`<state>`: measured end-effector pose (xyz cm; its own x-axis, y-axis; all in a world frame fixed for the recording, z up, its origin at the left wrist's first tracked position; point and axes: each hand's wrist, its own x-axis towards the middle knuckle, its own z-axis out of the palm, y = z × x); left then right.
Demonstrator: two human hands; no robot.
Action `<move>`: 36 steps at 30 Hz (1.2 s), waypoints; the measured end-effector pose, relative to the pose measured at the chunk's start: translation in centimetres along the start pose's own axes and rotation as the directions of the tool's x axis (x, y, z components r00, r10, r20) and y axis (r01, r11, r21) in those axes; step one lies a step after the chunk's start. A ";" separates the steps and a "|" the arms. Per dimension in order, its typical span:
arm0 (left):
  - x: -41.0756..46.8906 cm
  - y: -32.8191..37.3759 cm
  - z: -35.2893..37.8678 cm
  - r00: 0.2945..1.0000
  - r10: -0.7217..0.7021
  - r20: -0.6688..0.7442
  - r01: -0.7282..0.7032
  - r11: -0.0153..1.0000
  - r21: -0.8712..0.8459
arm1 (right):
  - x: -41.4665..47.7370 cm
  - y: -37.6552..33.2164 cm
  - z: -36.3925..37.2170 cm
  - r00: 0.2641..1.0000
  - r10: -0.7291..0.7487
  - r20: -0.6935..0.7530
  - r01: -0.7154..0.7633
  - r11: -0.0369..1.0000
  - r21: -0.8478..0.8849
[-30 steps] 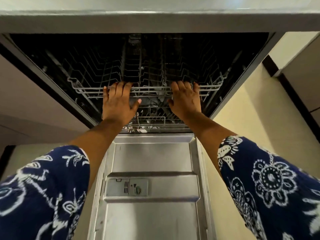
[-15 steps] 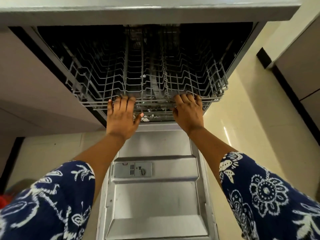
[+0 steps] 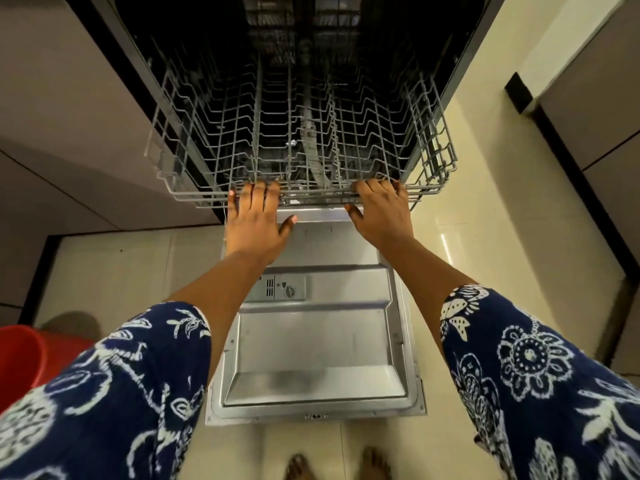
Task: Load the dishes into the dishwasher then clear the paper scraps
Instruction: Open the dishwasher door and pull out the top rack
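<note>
An open dishwasher fills the middle of the head view. Its grey wire upper rack (image 3: pixel 194 157) stands pulled partway out over the lowered steel door (image 3: pixel 311 341) and holds no dishes. My left hand (image 3: pixel 254 221) grips the rack's front rail left of centre, fingers hooked over the wires and thumb free below. My right hand (image 3: pixel 381 213) grips the same rail right of centre. No dishes or paper scraps are in view.
Grey cabinet fronts (image 3: pixel 52 133) flank the dishwasher on the left, more cabinets (image 3: pixel 595 116) stand at the right. A red bucket (image 3: pixel 20 358) sits on the cream tile floor at lower left. My bare feet (image 3: pixel 339 465) stand just before the door's edge.
Both hands have drawn the upper rack steadily outward from inside the dishwasher. The view has tilted down, so that the whole door, the floor and my feet show.
</note>
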<state>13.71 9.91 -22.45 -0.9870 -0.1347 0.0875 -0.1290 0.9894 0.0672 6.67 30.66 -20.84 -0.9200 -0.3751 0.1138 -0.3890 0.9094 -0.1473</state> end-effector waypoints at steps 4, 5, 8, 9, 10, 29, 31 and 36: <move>-2.3 0.3 -0.4 1.000 0.011 -0.018 -0.010 1.000 0.014 | -2.1 0.0 -0.3 1.000 -0.002 -0.003 0.002 0.999 0.036; -3.2 0.4 -0.5 1.000 0.007 -0.017 -0.007 1.000 0.011 | -2.9 0.0 -0.4 1.000 -0.013 -0.003 0.013 0.999 0.039; -5.1 0.8 -0.4 0.999 -0.013 -0.044 0.012 1.000 -0.012 | -5.0 -0.1 -0.1 0.999 -0.020 -0.035 0.022 0.998 0.057; -5.7 1.0 -0.4 0.998 -0.020 -0.061 0.019 1.000 -0.017 | -5.6 -0.1 -0.1 0.999 -0.018 -0.049 0.021 0.998 0.060; -6.2 1.2 -0.4 0.997 -0.025 -0.074 0.024 1.000 -0.020 | -6.2 -0.2 0.0 0.998 -0.016 -0.058 0.020 0.998 0.063; -10.2 -0.4 1.6 0.951 0.128 -0.283 -0.161 0.983 -0.094 | -11.4 -0.1 1.8 0.973 -0.031 -0.228 0.043 0.998 0.048; -10.5 -0.3 1.5 0.976 0.137 -0.169 -0.143 0.989 -0.025 | -11.9 -0.6 1.9 0.991 -0.002 -0.136 0.007 0.999 0.039; -10.4 0.3 0.0 0.991 0.075 0.107 -0.074 0.997 -0.017 | -12.7 -0.5 0.9 0.995 -0.028 0.099 0.032 0.999 -0.036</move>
<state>23.96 11.57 -23.29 -0.9985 -0.0532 -0.0142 -0.0541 0.9955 0.0771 18.49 34.81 -23.10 -0.9090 -0.4164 0.0200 -0.4160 0.9029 -0.1082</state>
